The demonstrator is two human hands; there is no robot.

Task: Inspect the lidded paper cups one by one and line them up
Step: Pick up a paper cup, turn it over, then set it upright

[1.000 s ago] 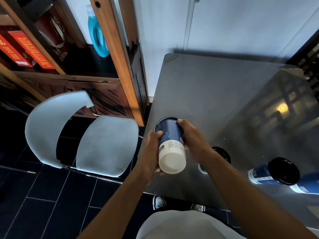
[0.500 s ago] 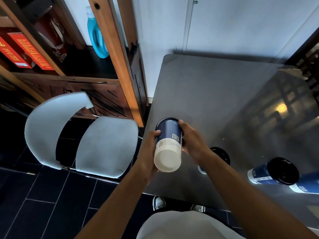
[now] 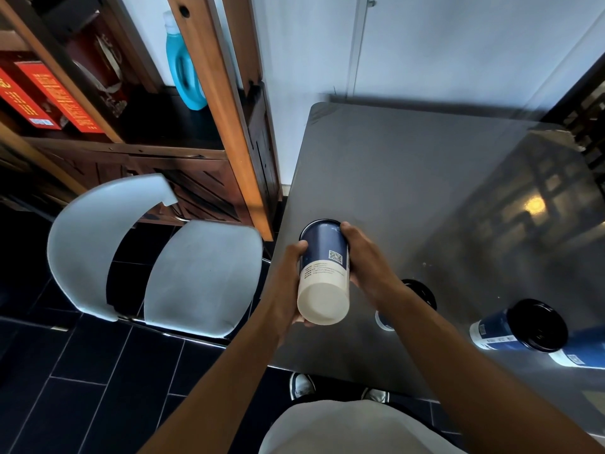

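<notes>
both hands hold one cup [image 3: 324, 273] over the table's [image 3: 409, 178] near left corner, tilted, white base toward the camera. left hand [image 3: 286, 283] fingers wrap its left side; right hand [image 3: 366, 260] fingers press its right side. three more cups: one [image 3: 422, 291] behind the right wrist, two [image 3: 520, 326] [image 3: 582, 352] at right.

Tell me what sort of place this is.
Probably a small café or home dining corner. A dark glossy table stands against a white wall, a pale plastic chair beside it, and a wooden shelf holds a blue detergent bottle and red boxes.
</notes>
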